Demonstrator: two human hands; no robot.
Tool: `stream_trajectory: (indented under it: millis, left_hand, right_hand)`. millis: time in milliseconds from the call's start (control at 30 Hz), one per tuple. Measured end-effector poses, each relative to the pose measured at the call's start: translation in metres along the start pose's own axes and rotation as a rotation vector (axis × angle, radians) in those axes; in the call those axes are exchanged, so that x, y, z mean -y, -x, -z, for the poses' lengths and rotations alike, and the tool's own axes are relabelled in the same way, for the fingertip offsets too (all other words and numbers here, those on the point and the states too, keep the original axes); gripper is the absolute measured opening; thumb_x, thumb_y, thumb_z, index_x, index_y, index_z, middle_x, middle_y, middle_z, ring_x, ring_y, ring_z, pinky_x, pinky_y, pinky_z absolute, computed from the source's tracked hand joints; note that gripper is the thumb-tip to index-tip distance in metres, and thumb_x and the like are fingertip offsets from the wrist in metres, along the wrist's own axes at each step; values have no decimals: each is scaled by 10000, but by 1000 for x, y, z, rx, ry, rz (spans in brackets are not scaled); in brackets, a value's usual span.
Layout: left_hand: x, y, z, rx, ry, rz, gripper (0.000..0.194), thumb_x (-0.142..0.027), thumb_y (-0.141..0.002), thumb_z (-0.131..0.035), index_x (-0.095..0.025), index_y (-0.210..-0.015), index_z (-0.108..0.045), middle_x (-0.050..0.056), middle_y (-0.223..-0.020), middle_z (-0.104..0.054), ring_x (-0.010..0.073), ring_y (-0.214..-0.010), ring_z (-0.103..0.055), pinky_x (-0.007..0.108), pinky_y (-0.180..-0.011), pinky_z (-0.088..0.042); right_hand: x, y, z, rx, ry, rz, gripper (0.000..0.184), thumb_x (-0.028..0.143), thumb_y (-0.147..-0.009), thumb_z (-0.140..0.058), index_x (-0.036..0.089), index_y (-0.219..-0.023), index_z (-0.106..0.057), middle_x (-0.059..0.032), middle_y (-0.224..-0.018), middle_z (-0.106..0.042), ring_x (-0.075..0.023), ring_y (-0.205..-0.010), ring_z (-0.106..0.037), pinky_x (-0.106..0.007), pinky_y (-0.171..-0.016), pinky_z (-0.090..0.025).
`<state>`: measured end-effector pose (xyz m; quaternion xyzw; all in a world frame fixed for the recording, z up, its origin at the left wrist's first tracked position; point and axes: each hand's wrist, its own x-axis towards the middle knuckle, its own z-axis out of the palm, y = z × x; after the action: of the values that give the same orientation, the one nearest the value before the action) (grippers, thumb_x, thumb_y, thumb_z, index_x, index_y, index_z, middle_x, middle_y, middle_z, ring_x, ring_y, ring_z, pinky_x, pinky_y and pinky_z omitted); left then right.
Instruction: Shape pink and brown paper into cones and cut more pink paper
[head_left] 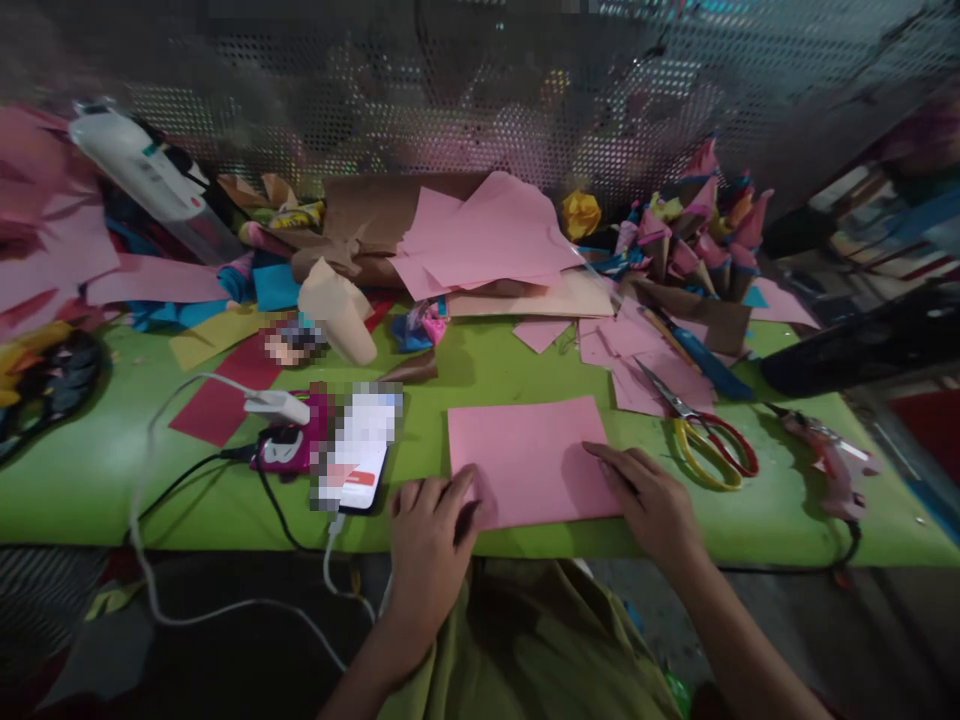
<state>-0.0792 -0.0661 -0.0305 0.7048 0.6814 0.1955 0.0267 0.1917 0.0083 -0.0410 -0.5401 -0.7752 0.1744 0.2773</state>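
A folded sheet of pink paper (pixel 536 460) lies flat on the green table in front of me. My left hand (pixel 431 520) is at its lower left corner, fingers curled and closed on the edge, with the index finger and thumb over the paper. On the right edge rests my right hand (pixel 649 495), fingers stretched out along the surface; its thumb is hard to make out. Scissors (pixel 705 435) with one yellow and one red handle lie right of the paper. To the left is a lit phone (pixel 364 445) on a white cable.
A pink glue gun (pixel 832 460) lies at the right. Pink paper sheets (pixel 495 235) and scraps are heaped at the back, beside folded paper cones (pixel 697 225). A magenta power socket (pixel 292 440) with plugs and trailing cords sits left, near a white bottle-like object (pixel 154 180).
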Motion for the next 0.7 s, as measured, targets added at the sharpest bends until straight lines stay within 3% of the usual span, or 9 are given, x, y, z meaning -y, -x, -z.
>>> stream_trajectory:
  millis: [267, 700]
  left_hand:
    - [10, 1, -4, -74, -22, -107, 322, -260, -949, -608, -236, -1257, -699, 63, -876, -699, 236, -835, -558, 384, -755, -384]
    - [19, 1, -8, -121, 33, -133, 325, -214, -886, -684, -286, -1200, -726, 35, -820, -705, 214, -760, -567, 366, -746, -392]
  right_hand:
    - [5, -1, 1, 22, 44, 29, 331, 232, -1019, -429, 233, -1178, -719, -78, -943, -736, -208, -811, -703, -331, -721, -567]
    - [6, 3, 3, 56, 105, 57, 374, 137, -988, -448, 250, -1273, -663, -61, -930, -760, -198, -757, -686, -361, -714, -518]
